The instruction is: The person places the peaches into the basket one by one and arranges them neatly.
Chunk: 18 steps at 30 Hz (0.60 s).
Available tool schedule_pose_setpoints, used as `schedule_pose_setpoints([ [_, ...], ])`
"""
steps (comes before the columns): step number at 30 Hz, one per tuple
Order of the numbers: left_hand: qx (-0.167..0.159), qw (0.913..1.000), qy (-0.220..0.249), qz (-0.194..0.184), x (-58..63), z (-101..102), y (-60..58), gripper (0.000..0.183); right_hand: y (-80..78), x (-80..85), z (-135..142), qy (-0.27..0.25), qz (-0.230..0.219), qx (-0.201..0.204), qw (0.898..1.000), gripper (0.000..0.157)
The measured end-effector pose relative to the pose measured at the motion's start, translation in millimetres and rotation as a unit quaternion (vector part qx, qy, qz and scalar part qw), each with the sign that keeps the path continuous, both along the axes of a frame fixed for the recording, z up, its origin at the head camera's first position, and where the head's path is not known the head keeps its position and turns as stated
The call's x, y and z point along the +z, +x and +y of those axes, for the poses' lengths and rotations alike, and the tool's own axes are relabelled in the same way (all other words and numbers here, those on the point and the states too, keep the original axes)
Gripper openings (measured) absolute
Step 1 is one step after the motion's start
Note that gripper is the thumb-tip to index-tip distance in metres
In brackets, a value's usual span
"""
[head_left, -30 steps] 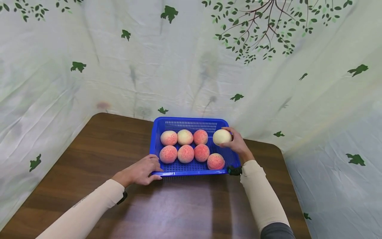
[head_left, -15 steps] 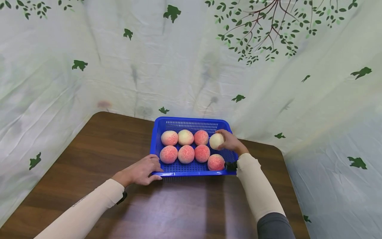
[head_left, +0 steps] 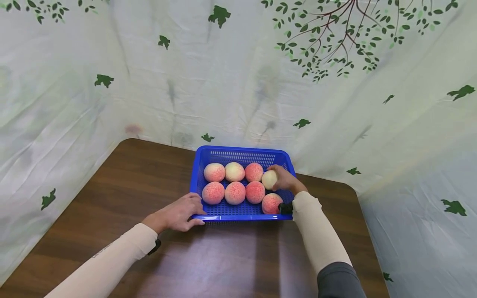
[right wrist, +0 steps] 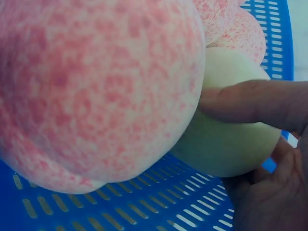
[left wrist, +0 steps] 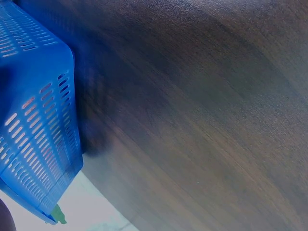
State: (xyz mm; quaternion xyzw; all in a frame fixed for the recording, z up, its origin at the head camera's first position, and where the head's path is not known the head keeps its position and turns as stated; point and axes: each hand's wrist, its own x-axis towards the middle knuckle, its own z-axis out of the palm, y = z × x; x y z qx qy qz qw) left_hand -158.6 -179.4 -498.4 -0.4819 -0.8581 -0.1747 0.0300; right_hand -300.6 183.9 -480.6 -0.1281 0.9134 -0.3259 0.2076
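A blue perforated plastic basket (head_left: 242,217) holds two rows of pink-and-cream peaches (head_left: 234,193). At its near left corner my left hand (head_left: 180,214) grips the rim, fingers over the edge and thumb at the front. Inside the right part, my right hand (head_left: 286,180) holds a pale cream peach (head_left: 269,180) at the end of the back row. The right wrist view shows the thumb across this pale peach (right wrist: 226,149) and fingers on its far side, partly hidden. A speckled pink peach (right wrist: 101,86) looms close in front of it. The left wrist view shows the slotted basket side (left wrist: 43,130).
The basket stands on a brown wooden table (head_left: 223,260) near its back edge. A pale curtain (head_left: 238,82) printed with leaves and branches hangs behind and along both sides. A black wrist device (head_left: 286,207) on the right arm is beside the front-right peach (head_left: 271,203).
My right hand has carried the pale peach left and down, beside the back row's pink peach. The left hand keeps its place on the basket. The head view has shifted slightly.
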Motion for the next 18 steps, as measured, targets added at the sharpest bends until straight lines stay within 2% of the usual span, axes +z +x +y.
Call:
schedule_pose_setpoints([
  [6, 0.005, 1.0, 0.004, 0.003, -0.6, 1.2, 0.7, 0.022, -1.2, -0.7, 1.4, 0.017, 0.001, 0.004, 1.0, 0.078],
  [18, 0.018, 0.9996, -0.014, -0.02, 1.7, 1.2, 2.9, 0.026, 5.5, 5.7, 3.3, -0.033, -0.001, -0.017, 0.999, 0.071],
])
